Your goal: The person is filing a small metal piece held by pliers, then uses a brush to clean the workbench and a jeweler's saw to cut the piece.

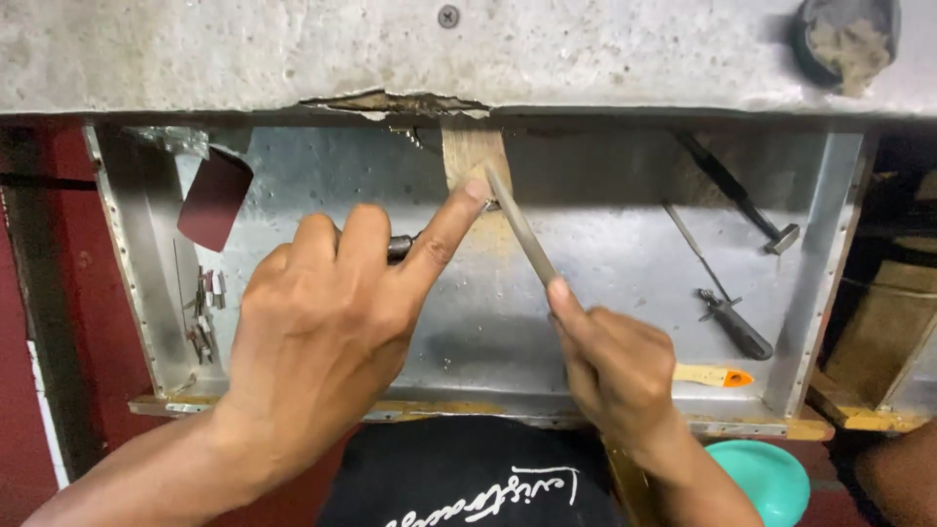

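Note:
My left hand (327,327) grips a small dark metal tool (400,247) and presses its forefinger against a wooden peg (471,148) that juts out from under the grey bench top (293,49). A tiny workpiece sits at the fingertip; I cannot tell what it is. My right hand (620,371) holds a slim metal file (520,232) with a pale wooden handle and orange end (717,376). The file's tip rests on the peg beside the left forefinger.
Below the peg lies a metal tray (605,234) with a small hammer (742,200), a dark-handled file (717,293), a dark red sheet (215,200) and several small bits at left (205,312). A teal dish (766,478) sits at lower right. A dark bowl (844,39) stands on the bench.

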